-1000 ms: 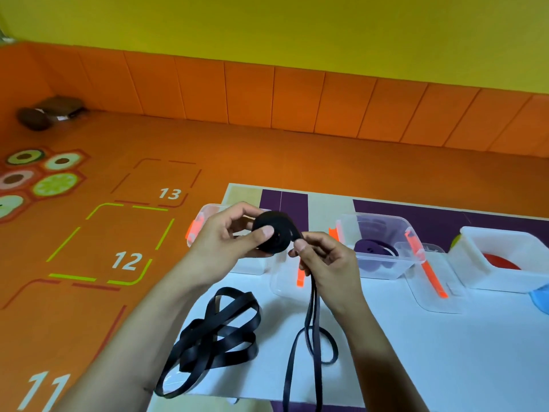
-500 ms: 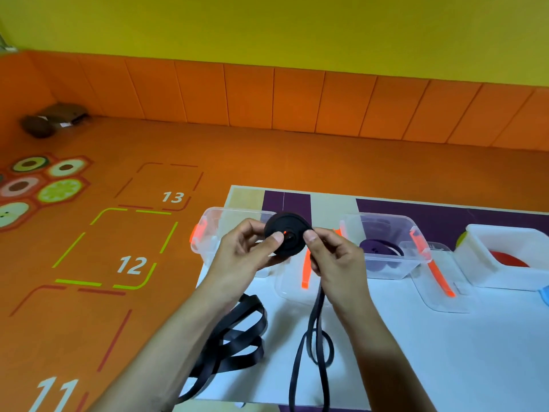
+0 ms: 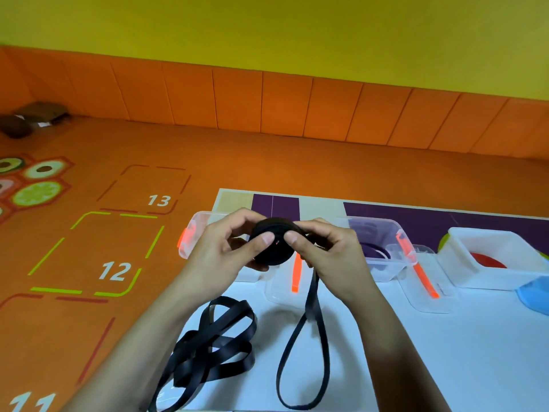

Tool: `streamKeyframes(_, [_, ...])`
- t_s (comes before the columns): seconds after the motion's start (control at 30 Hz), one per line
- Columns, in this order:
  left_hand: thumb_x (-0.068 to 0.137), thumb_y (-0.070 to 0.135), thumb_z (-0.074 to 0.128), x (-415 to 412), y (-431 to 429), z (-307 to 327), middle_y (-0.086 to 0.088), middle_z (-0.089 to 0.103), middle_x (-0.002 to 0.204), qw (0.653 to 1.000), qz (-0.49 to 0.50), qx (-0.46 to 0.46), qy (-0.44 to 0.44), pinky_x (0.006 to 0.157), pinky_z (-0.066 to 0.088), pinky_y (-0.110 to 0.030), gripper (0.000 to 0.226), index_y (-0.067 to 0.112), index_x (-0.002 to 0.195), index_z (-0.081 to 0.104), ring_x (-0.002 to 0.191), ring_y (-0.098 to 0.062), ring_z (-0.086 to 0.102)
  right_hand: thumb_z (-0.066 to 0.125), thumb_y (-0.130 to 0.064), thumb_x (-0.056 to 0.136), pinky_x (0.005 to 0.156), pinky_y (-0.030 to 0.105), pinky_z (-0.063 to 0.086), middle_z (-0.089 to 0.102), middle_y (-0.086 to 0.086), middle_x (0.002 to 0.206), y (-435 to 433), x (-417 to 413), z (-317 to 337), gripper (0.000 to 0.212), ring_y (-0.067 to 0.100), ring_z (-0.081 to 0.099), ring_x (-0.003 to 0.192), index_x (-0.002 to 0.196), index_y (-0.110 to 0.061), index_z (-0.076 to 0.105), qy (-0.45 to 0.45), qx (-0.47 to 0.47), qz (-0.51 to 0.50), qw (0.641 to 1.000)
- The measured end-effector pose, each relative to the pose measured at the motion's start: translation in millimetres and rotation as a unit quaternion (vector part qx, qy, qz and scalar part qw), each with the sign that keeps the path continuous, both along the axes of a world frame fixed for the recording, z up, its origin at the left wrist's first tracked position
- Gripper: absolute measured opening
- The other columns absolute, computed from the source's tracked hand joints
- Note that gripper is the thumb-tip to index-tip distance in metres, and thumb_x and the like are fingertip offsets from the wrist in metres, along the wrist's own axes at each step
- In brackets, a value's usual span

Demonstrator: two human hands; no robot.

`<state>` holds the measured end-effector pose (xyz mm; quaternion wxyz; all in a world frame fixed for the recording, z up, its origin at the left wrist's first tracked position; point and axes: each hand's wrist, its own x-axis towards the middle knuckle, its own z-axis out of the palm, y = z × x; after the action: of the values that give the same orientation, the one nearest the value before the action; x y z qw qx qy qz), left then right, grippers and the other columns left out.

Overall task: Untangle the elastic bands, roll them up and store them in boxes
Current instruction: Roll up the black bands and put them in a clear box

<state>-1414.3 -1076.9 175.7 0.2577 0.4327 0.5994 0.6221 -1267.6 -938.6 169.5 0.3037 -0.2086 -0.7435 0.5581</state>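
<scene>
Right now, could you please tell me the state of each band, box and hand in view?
black roll: partly wound, gripped by left hand and right hand
loose tail: unwound, hanging looped below the right hand
tangled black band: heaped, untouched
left clear box: open
middle clear box: open, holds purple band
white box: open, holds red roll

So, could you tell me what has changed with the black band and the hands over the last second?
The right grip shifted from pinching the tail beside the black roll to gripping the roll itself, thumb next to that of the left grip. The roll tipped flatter. Unchanged: left grip on the roll, tail hanging, tangled pile and boxes in place.
</scene>
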Motion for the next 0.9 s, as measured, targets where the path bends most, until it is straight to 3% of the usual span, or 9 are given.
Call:
streamKeyframes(0.17, [0.09, 0.016, 0.065, 11, 3, -13, 0.015, 0.071, 0.096, 0.993, 0.042, 0.055, -0.099, 0.073, 0.064, -0.045, 0.02, 0.006, 0.107, 0.066, 0.097, -0.025, 0.074, 0.072, -0.032, 0.085, 0.06, 0.021, 0.046, 0.062, -0.007, 0.064, -11, -9, -18, 0.026, 0.013, 0.052, 0.057, 0.104, -0.015, 0.079, 0.056, -0.084, -0.034, 0.994])
streamKeyframes(0.33, [0.09, 0.018, 0.066, 18, 0, -31, -0.015, 0.074, 0.103, 0.976, 0.052, 0.034, -0.209, 0.075, 0.063, -0.047, 0.004, 0.018, 0.094, 0.068, 0.093, -0.035, 0.075, 0.068, -0.022, 0.094, 0.061, 0.015, 0.044, 0.063, -0.014, 0.064, -17, -16, -28, 0.014, 0.002, 0.054, 0.058, 0.104, -0.017, 0.078, 0.033, -0.099, -0.042, 0.994])
streamKeyframes(0.47, [0.089, 0.034, 0.066, -2, -9, -21, -0.011, 0.07, 0.091, 0.993, 0.016, -0.071, -0.097, 0.06, 0.061, -0.043, 0.017, 0.017, 0.087, 0.065, 0.07, -0.037, 0.074, 0.068, -0.021, 0.096, 0.066, 0.012, 0.042, 0.066, -0.013, 0.078, -4, -11, -19, 0.012, 0.0, 0.057, 0.065, 0.101, -0.023, 0.078, -0.013, -0.028, 0.005, 1.0])
streamKeyframes(0.53, [0.088, 0.036, 0.067, -9, -10, -15, -0.009, 0.066, 0.086, 0.996, 0.021, -0.07, -0.045, 0.056, 0.058, -0.04, 0.019, 0.017, 0.086, 0.068, 0.06, -0.035, 0.069, 0.068, -0.023, 0.094, 0.067, 0.011, 0.042, 0.065, -0.013, 0.077, -2, -9, -12, 0.011, 0.001, 0.057, 0.065, 0.099, -0.023, 0.078, -0.02, -0.021, 0.027, 0.999])
streamKeyframes(0.63, [0.087, 0.029, 0.067, -3, -8, -11, -0.008, 0.069, 0.08, 0.997, 0.047, -0.017, -0.067, 0.058, 0.061, -0.04, 0.025, 0.005, 0.093, 0.069, 0.059, -0.035, 0.071, 0.07, -0.023, 0.092, 0.06, 0.015, 0.042, 0.061, -0.01, 0.067, -2, -11, -8, 0.013, 0.004, 0.05, 0.058, 0.098, -0.014, 0.078, 0.018, -0.065, 0.021, 0.998])
streamKeyframes(0.73, [0.088, 0.027, 0.065, 6, -5, -15, -0.007, 0.07, 0.081, 0.993, 0.08, 0.01, -0.085, 0.061, 0.062, -0.041, 0.026, 0.002, 0.095, 0.067, 0.06, -0.037, 0.072, 0.07, -0.036, 0.086, 0.059, 0.024, 0.046, 0.062, -0.003, 0.065, -7, -13, -10, 0.024, 0.013, 0.051, 0.057, 0.096, -0.016, 0.078, 0.038, -0.085, 0.002, 0.996])
streamKeyframes(0.9, [0.094, 0.029, 0.063, 20, -7, -30, -0.004, 0.069, 0.083, 0.993, 0.038, -0.047, -0.102, 0.062, 0.059, -0.04, 0.013, 0.017, 0.093, 0.068, 0.062, -0.035, 0.07, 0.068, -0.042, 0.083, 0.059, 0.022, 0.045, 0.061, -0.001, 0.064, -10, -3, -28, 0.025, 0.013, 0.051, 0.058, 0.093, -0.023, 0.08, 0.026, -0.109, -0.043, 0.993])
